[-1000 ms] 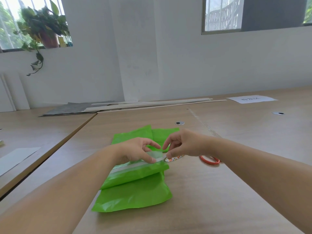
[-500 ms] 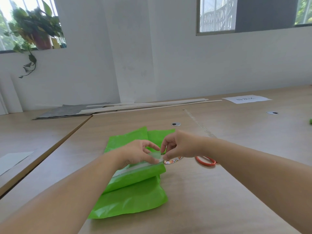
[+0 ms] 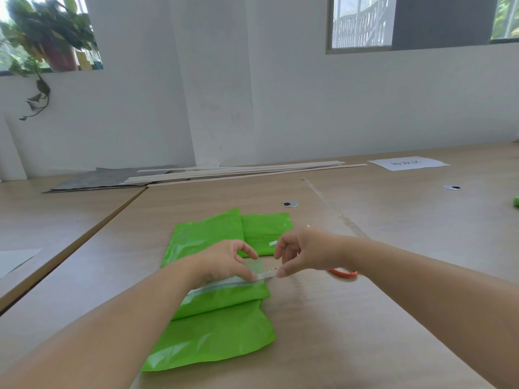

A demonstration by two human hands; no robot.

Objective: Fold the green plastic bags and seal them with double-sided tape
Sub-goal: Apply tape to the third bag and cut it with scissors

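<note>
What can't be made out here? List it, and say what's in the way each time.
All head view:
- Orange ring: mostly hidden behind the right hand and forearm; its type is unclear.
- Tape strip: part is covered by the left hand, which pinches it on the green bag.
- Paper sheet: writing too small to read.
- Green object: cut off by the right edge.

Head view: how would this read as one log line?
step: taping green bag | left hand: pinches the bag | right hand: pinches tape strip end | seal: unfinished
</note>
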